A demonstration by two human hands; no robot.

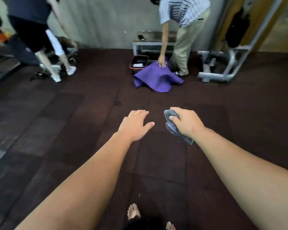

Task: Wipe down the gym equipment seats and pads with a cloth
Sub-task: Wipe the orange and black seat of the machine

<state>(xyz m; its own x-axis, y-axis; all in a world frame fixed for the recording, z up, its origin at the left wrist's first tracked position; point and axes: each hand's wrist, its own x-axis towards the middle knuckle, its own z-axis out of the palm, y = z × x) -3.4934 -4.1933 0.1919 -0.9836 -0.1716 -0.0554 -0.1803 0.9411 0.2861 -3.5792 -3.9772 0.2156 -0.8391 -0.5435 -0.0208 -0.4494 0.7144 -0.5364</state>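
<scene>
Two hands — left hand (135, 125) spread, empty — right hand (186, 123) tight round one grey cloth (171, 128).

Grey cloth (172, 125), purple mat (156, 77), dark-brown floor (73, 113).

A mat (156, 77) lies on the floor (73, 130) before the bench (150, 41) at the wall, a basket (139, 63) just left of it. A machine frame (223, 75) stands further right.
</scene>
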